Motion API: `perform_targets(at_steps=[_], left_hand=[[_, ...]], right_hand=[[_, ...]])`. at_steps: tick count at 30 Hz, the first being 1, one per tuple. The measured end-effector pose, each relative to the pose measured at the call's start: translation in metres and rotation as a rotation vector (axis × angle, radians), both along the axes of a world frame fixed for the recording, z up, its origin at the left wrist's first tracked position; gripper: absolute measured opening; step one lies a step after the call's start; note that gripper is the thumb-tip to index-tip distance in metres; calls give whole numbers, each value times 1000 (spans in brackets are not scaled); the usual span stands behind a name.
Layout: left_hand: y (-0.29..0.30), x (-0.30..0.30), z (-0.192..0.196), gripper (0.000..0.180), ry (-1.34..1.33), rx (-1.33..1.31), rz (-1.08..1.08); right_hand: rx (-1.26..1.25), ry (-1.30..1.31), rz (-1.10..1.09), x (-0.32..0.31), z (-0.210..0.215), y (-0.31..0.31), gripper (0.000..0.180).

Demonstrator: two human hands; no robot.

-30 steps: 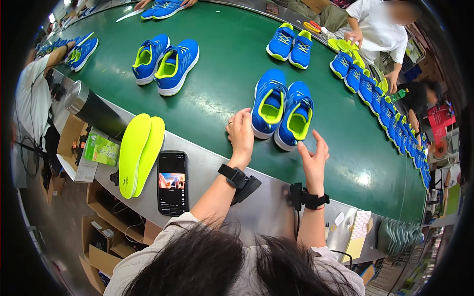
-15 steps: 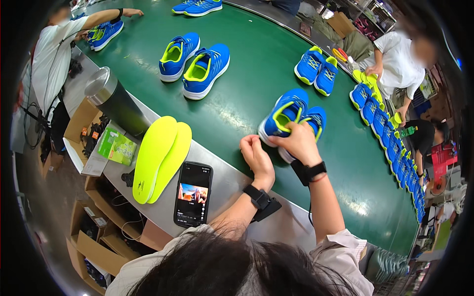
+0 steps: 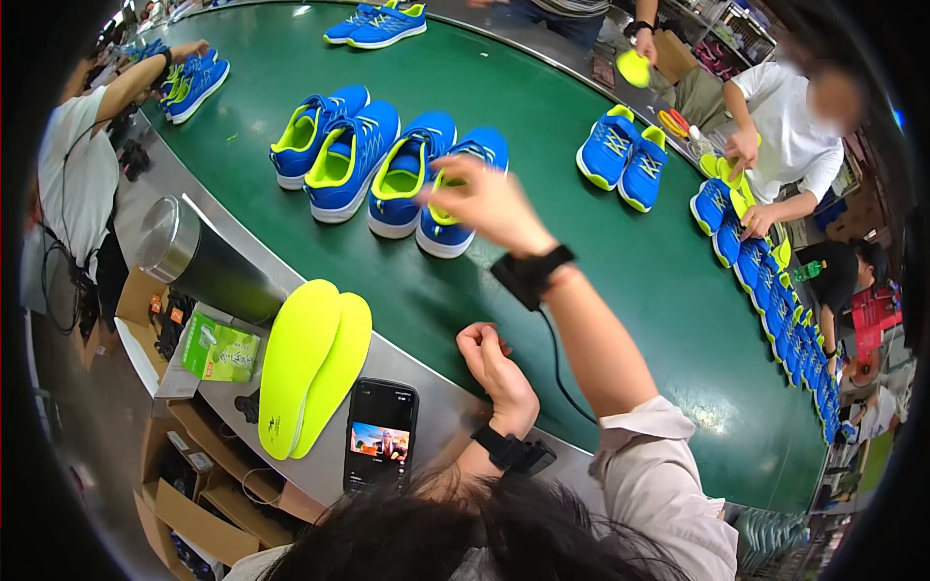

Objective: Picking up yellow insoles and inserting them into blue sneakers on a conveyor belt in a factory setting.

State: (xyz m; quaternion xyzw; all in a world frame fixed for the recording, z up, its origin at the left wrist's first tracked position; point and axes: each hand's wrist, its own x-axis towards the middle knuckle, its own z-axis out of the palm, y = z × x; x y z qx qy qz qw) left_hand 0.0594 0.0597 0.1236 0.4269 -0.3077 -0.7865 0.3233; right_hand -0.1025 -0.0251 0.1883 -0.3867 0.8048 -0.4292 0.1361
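My right hand point(image 3: 492, 208) is stretched forward over the green belt, above the heels of a blue pair with lime linings. Its fingers are apart and slightly smeared, and they overlap the right shoe point(image 3: 463, 228) of that pair. Beside it stands the left shoe point(image 3: 399, 184). Another blue pair point(image 3: 351, 165) stands close on the left. My left hand point(image 3: 501, 378) is near the belt's front edge with fingers curled inward; what they hold, if anything, is hidden.
On the metal ledge are yellow insoles point(image 3: 308, 373), a phone point(image 3: 381, 431), a black bottle point(image 3: 208, 266) and a green box point(image 3: 221, 349). More blue shoes stand on the belt point(image 3: 620, 290), including a long row point(image 3: 775, 300) at right. Co-workers stand across and at left.
My right hand has moved left and forward; the pair it gripped now stands beside the other pair, and its fingers have parted. My left hand stays curled near the edge.
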Motion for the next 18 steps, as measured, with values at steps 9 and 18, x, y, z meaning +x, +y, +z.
perform_targets(at_steps=[9, 18], left_hand=[[4, 5, 3, 9, -11, -39, -68], [10, -13, -31, 13, -59, -149, -34]], right_hand=[[-802, -597, -1023, -156, -87, 136, 76], [-597, -892, -806, -247, -130, 202, 26]])
